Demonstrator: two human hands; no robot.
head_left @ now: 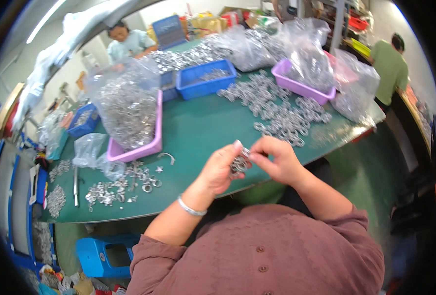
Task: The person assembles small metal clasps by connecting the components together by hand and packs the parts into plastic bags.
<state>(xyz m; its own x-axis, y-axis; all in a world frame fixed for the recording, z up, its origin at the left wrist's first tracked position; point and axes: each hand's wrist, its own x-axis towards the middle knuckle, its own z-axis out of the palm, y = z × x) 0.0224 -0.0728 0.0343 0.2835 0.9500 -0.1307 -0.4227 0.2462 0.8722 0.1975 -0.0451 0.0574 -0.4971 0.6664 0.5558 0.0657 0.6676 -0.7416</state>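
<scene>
Over the near edge of the green table [193, 128], my left hand [217, 169] is closed around a small bunch of silver metal rings [238, 166]. Its thumb points up beside them. My right hand [278, 160] meets it from the right, thumb and fingertips pinched at the top of the bunch on a small silver piece [246, 152]. The exact shape of that piece is too small to make out. Just beyond my hands spreads a wide pile of silver ring-shaped metal parts [281, 110].
A pink basket [151, 145] with a bag of metal parts stands left, beside loose small parts [107, 193] and a metal rod [76, 187]. Behind are a blue tray [191, 89] and a purple basket [301, 90]. A blue stool [92, 255] is below. Two people work farther off.
</scene>
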